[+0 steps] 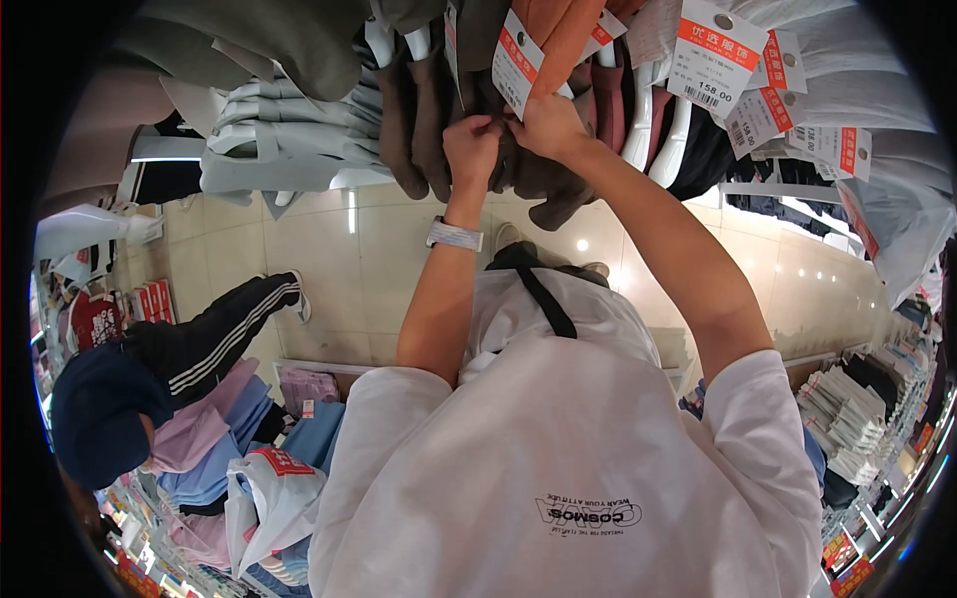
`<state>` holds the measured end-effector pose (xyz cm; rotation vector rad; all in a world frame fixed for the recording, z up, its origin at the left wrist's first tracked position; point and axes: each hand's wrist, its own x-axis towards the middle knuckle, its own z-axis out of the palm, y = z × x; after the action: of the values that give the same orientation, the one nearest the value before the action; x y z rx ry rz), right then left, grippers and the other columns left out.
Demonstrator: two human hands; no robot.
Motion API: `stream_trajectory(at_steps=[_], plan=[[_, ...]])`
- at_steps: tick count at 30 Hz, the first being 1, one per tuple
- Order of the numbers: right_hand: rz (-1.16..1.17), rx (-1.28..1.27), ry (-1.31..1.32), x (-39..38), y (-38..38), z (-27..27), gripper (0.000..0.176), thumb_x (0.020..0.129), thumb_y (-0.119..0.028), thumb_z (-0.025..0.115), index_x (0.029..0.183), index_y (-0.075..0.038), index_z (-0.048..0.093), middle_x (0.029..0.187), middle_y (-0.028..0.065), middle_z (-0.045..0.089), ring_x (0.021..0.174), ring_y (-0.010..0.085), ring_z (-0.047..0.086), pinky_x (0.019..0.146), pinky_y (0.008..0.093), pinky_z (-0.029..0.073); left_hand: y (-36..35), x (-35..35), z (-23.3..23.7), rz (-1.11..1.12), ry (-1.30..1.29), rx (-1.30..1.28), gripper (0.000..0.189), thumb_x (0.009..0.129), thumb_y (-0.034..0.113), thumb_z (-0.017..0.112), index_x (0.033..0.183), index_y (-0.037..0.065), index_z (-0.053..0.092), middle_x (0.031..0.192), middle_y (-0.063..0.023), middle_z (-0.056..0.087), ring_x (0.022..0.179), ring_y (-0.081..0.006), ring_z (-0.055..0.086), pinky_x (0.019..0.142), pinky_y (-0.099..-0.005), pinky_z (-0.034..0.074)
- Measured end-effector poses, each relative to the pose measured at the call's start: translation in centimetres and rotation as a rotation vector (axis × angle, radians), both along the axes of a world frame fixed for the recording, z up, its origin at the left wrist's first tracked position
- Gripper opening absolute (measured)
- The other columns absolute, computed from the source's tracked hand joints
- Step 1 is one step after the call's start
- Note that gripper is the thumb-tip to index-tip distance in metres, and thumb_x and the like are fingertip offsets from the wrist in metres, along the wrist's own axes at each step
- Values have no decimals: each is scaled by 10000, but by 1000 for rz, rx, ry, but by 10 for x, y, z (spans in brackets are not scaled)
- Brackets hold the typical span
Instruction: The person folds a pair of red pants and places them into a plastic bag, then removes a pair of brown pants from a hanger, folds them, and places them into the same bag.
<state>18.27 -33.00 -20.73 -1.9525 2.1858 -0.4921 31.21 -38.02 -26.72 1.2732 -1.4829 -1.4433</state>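
Left hand (471,148) curled nearly closed, thumb and fingers pinching a dark brown garment (538,177) on the hanging row; right hand (550,128) curled beside it against the dark cloth, its grip hidden, so its hold cannot be told; orange garment (570,42) and price tag (518,62) just above

Garments (540,181) and a price tag (518,65) are crowding the right hand (550,128), while room is lying beneath, over the floor (324,269).

White bag (257,513) sat beside blue clothes (211,478); person (150,371) in striped trousers (227,332) stood nearby; right-hand stack (842,424) was probably garments.
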Motion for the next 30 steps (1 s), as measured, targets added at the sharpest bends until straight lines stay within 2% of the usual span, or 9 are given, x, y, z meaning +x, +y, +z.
stream_trajectory(at_steps=[3,9,12,15,18,21,24,27,30], plan=[[21,8,-14,0,0,3,167,749,-201,601,846,-119,710,740,147,670,760,327,661,720,431,528,5,0,8,56,6,-38,139,768,50,669,820,-79,682,711,-73,657,618,-103,547,563,-265,440],[173,-55,108,0,3,4,135,752,-180,593,761,-92,694,721,146,664,726,326,656,692,437,521,16,0,30,63,-313,-263,159,752,94,659,808,-53,682,672,-152,672,605,-210,653,594,-310,482],[181,-70,99,-3,4,1,129,750,-172,590,730,-85,682,688,145,655,689,326,651,673,432,519,16,0,25,28,-261,-311,168,753,114,652,813,-39,684,688,-167,668,639,-251,675,607,-320,493],[235,-117,121,-7,5,0,126,748,-168,590,719,-83,678,661,144,647,662,330,648,662,425,519,19,2,27,13,-308,-334,165,754,105,650,821,-41,686,693,-165,672,624,-237,672,605,-314,493],[277,-45,148,-9,7,2,123,746,-165,593,711,-78,673,680,152,651,683,322,652,660,428,518,17,2,15,33,-85,-233,140,728,110,640,788,-4,695,689,-171,664,641,-311,666,608,-361,513],[335,48,207,-10,10,0,127,751,-169,590,721,-75,669,715,159,658,714,321,655,669,428,518,19,1,12,6,-180,-320,141,767,72,635,853,-26,690,715,-164,677,626,-239,678,596,-317,498],[301,118,175,-10,10,1,132,748,-171,588,766,-77,679,752,159,665,745,331,654,695,433,518,24,4,16,-67,-279,-435,129,778,75,643,852,-22,686,719,-162,677,648,-259,683,597,-329,502],[225,95,34,-13,9,9,149,742,-169,587,798,-78,691,754,147,667,754,341,651,718,439,516,23,5,15,-88,-281,-472,129,783,89,658,843,-23,681,715,-161,677,653,-283,684,599,-336,508],[171,70,29,-12,9,8,168,727,-172,587,806,-82,706,747,151,668,758,339,652,728,434,522,22,5,16,-79,-236,-420,141,772,104,688,837,-21,675,748,-155,677,686,-293,676,641,-329,513]])
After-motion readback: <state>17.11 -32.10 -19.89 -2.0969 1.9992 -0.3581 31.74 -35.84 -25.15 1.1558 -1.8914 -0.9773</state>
